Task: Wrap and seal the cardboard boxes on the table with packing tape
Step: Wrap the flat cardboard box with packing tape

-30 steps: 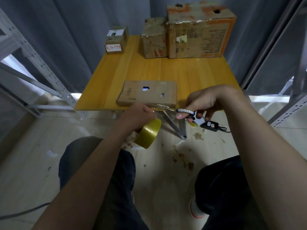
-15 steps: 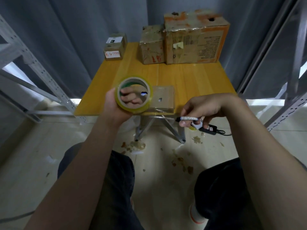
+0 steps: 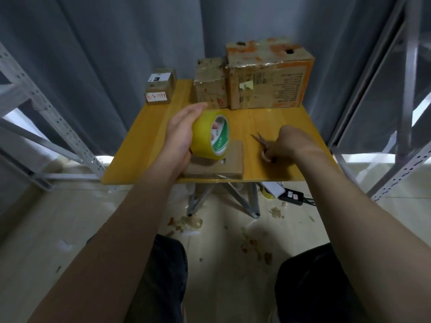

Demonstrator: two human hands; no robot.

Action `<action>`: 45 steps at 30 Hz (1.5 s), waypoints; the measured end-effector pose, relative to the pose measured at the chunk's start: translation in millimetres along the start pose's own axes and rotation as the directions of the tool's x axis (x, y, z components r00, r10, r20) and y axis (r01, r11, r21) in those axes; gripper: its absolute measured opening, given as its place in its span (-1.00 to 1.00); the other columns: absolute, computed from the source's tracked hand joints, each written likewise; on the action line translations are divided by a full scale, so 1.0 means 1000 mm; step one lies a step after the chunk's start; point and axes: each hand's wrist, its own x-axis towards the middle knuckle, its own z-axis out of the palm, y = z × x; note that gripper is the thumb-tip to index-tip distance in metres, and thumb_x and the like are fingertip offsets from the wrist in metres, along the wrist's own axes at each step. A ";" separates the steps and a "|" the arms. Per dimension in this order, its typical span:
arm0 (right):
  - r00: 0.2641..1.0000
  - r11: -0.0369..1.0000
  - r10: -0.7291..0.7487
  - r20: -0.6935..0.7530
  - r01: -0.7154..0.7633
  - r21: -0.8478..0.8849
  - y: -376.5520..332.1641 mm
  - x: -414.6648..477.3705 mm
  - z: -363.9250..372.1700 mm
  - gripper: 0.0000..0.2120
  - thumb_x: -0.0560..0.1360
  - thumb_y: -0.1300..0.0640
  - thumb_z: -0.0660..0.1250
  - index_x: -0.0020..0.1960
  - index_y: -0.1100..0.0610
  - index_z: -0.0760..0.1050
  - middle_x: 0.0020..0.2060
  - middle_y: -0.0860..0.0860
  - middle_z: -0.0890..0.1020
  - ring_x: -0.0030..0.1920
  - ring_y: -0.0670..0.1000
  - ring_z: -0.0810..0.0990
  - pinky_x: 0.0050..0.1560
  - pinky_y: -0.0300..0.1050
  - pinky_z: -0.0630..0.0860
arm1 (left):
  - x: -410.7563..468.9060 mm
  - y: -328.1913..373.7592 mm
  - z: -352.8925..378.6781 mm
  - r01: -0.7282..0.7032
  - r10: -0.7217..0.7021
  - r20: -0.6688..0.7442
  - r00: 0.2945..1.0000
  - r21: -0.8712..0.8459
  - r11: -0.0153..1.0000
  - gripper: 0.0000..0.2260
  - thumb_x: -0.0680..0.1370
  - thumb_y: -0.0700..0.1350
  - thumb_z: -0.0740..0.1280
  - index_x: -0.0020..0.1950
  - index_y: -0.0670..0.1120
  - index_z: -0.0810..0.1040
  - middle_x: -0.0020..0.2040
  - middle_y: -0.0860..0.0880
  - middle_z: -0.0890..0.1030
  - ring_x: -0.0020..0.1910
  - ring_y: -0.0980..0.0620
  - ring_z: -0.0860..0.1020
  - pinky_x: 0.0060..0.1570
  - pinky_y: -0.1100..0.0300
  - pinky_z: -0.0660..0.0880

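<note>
My left hand [image 3: 179, 136] grips the yellow tape roll [image 3: 207, 136], its hole facing right, just over the flat cardboard box [image 3: 233, 159], which lies lengthwise along the table [image 3: 140, 159] front edge. My right hand [image 3: 284, 145] curls around what seem to be scissors [image 3: 260, 141], tips pointing far-left.

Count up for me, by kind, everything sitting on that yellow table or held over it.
Cardboard boxes: 4 (flat box, small box, medium box, large box)
Tape roll: 1, in left hand
Scissors: 1, in right hand
Total: 6
</note>
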 end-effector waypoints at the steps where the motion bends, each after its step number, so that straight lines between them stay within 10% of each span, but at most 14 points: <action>1: 0.999 0.999 -0.004 0.033 0.006 -0.042 -0.005 0.001 -0.003 -0.62 0.37 -0.05 0.63 -0.10 0.14 0.51 -0.15 0.12 0.63 -0.21 0.11 0.60 -0.37 -0.06 0.42 | 0.003 0.001 0.004 -0.017 0.016 0.016 1.000 0.039 0.999 -0.84 0.68 -0.12 0.32 0.18 -0.04 0.69 0.07 -0.09 0.74 -0.01 -0.06 0.73 -0.07 0.03 0.68; 4: 0.974 0.974 -0.178 -0.141 0.195 0.117 -0.024 0.000 -0.010 -0.76 0.53 -0.05 0.50 0.01 0.13 0.63 -0.06 0.06 0.68 -0.10 0.04 0.64 -0.14 -0.03 0.58 | 0.010 0.001 0.014 -0.076 0.060 0.115 0.992 0.139 0.987 -0.82 0.66 -0.14 0.35 0.23 0.01 0.64 0.16 -0.06 0.71 0.02 -0.07 0.74 -0.07 -0.03 0.69; 9: 0.873 0.427 -0.343 -0.347 0.474 0.770 -0.068 -0.021 -0.026 -0.88 0.54 -0.14 0.47 -0.05 -0.12 0.71 -0.08 -0.12 0.73 -0.25 -0.18 0.64 -0.26 -0.19 0.62 | 0.022 -0.003 0.023 -0.197 0.140 0.268 0.953 0.200 0.960 -0.73 0.67 -0.15 0.35 0.36 0.01 0.54 0.02 -0.11 0.76 -0.03 -0.06 0.73 -0.14 0.13 0.63; 17: 0.903 0.369 -0.223 -0.367 0.427 0.826 -0.083 0.009 -0.018 -0.90 0.52 0.16 0.54 -0.17 0.03 0.72 -0.11 -0.01 0.76 -0.12 -0.05 0.74 -0.25 -0.10 0.66 | 0.042 -0.022 0.030 -0.344 0.262 0.264 0.928 0.340 0.875 -0.40 0.60 -0.05 0.41 0.52 0.29 0.21 -0.22 -0.11 0.72 -0.30 -0.11 0.68 -0.31 0.01 0.63; 21: 0.901 0.395 -0.225 -0.370 0.432 0.811 -0.082 0.018 -0.014 -0.86 0.51 0.16 0.54 -0.20 -0.01 0.70 -0.06 0.01 0.75 0.02 0.02 0.73 0.04 0.12 0.68 | 0.049 -0.025 0.030 -0.410 0.301 0.293 0.908 0.463 0.786 -0.66 0.58 0.02 0.41 0.24 0.30 0.35 -0.28 -0.15 0.68 -0.32 -0.20 0.65 -0.28 -0.22 0.58; 27: 0.849 0.449 -0.281 -0.448 0.529 0.720 -0.081 0.017 -0.019 -0.82 0.52 0.12 0.54 -0.21 -0.11 0.68 -0.02 -0.05 0.68 0.05 -0.02 0.68 0.13 0.17 0.65 | 0.055 -0.027 0.032 -0.327 0.232 0.247 0.941 0.485 0.811 -0.70 0.55 0.09 0.43 0.24 0.25 0.46 -0.19 0.15 0.74 -0.20 0.16 0.71 -0.28 0.29 0.61; 33: 0.817 0.509 -0.265 -0.512 0.569 0.646 -0.075 0.018 -0.022 -0.81 0.53 0.10 0.53 -0.19 -0.16 0.65 0.03 -0.08 0.64 0.05 -0.19 0.63 0.13 -0.01 0.61 | 0.056 -0.027 0.044 -0.430 0.337 0.268 0.903 0.514 0.743 -0.73 0.54 0.13 0.40 0.20 0.12 0.51 -0.25 0.06 0.72 -0.27 0.03 0.69 -0.30 -0.05 0.62; 36: 0.813 0.504 -0.249 -0.526 0.573 0.647 -0.074 0.016 -0.023 -0.89 0.54 0.11 0.51 0.00 -0.10 0.72 0.11 -0.07 0.64 0.10 -0.24 0.60 0.17 -0.08 0.59 | 0.056 -0.027 0.050 -0.454 0.397 0.221 0.891 0.466 0.759 -0.78 0.56 0.06 0.44 0.18 0.10 0.53 -0.33 0.11 0.68 -0.38 0.19 0.60 -0.46 0.29 0.44; 38: 0.831 0.507 -0.247 -0.498 0.549 0.664 -0.073 0.016 -0.024 -0.58 0.56 0.09 0.50 0.40 0.00 0.59 0.19 -0.08 0.62 0.19 -0.20 0.59 0.27 -0.08 0.58 | 0.057 -0.026 0.052 -0.452 0.413 0.188 0.891 0.439 0.776 -0.76 0.57 0.01 0.45 0.22 0.07 0.56 -0.32 0.08 0.68 -0.37 0.24 0.59 -0.37 0.45 0.41; 41: 0.932 0.470 -0.205 -0.300 0.363 0.805 -0.066 0.022 -0.027 -0.12 0.53 0.01 0.54 0.68 -0.12 0.09 0.30 0.10 0.62 0.23 0.06 0.66 0.23 0.07 0.64 | 0.057 -0.026 0.053 -0.469 0.410 0.229 0.883 0.449 0.760 -0.69 0.58 -0.03 0.45 0.32 0.06 0.55 -0.21 0.15 0.72 -0.23 0.24 0.67 -0.25 0.41 0.49; 45: 0.977 0.376 -0.193 -0.095 0.163 0.912 -0.062 0.027 -0.023 -0.16 0.51 0.05 0.56 0.65 -0.09 0.19 0.25 0.06 0.67 0.18 0.09 0.69 0.25 0.21 0.62 | 0.061 -0.023 0.053 -0.462 0.347 0.306 0.886 0.537 0.706 -0.37 0.57 0.01 0.47 0.57 0.20 0.26 0.02 0.18 0.75 -0.01 0.23 0.69 -0.04 0.17 0.61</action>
